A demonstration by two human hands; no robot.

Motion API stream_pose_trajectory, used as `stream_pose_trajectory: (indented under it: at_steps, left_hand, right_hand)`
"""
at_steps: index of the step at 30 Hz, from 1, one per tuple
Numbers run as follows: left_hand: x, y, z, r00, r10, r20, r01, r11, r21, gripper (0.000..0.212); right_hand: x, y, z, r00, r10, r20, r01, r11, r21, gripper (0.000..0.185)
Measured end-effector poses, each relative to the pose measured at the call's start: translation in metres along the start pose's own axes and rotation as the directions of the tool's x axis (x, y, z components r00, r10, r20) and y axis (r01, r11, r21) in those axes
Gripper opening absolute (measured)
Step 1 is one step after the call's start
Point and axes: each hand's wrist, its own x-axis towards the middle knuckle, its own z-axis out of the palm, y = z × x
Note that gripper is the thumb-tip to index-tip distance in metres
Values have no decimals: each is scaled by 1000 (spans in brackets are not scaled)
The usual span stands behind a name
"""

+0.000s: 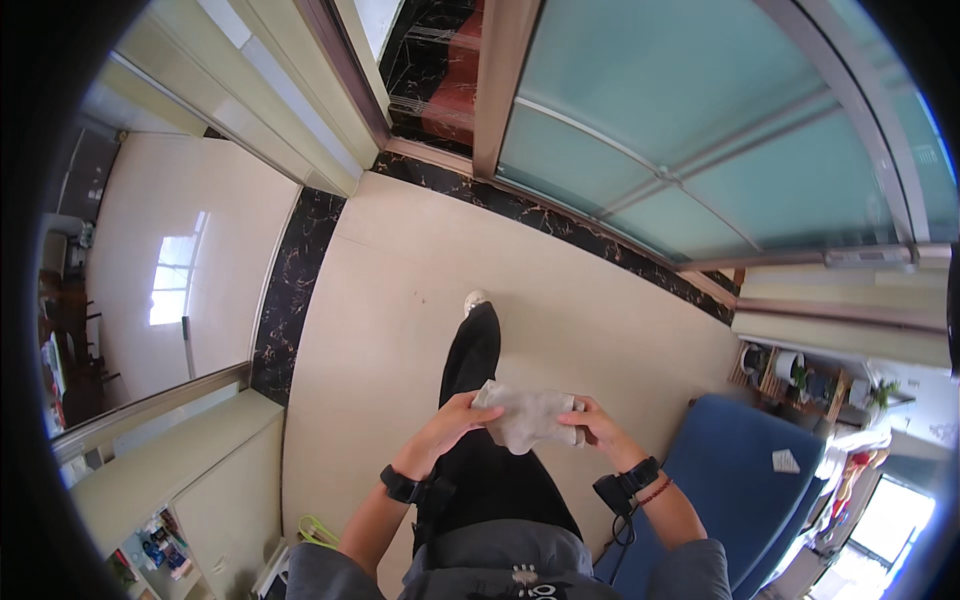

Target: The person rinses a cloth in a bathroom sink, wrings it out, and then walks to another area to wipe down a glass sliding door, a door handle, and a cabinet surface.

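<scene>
A light grey-beige cloth, folded and a little crumpled, is stretched between my two hands in front of my thighs. My left hand pinches its left end, the thumb lying on top. At the right end my right hand grips it between thumb and fingers. Each wrist wears a black strap with a small device. Below the cloth are my black trousers, and one light shoe shows on the floor.
Frosted glass sliding door panels stand ahead, above a black marble threshold. A blue padded piece of furniture is at the right. Cream cabinets stand at the lower left, beside an opening into another room. Plant shelves lie farther right.
</scene>
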Motion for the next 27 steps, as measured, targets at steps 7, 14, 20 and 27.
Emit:
stream_pose_trajectory:
  at_steps: [7, 14, 20, 27]
  left_hand:
    - [199, 92, -63, 991, 65, -118, -53, 993, 103, 46]
    - [485, 107, -236, 971, 195, -139, -153, 953, 262, 33]
    - [673, 73, -342, 920, 163, -357, -86, 971, 223, 26]
    - [742, 89, -374, 913, 236, -333, -175, 963, 204, 23]
  right_hand:
    - [179, -113, -107, 985, -69, -158, 71, 997, 11, 36]
    - [429, -157, -275, 954, -285, -91, 282, 958, -43, 28]
    - [610, -121, -420, 936, -300, -185, 312, 949, 41, 23]
    - [677, -151, -463, 957, -263, -122, 284, 932, 223, 25]
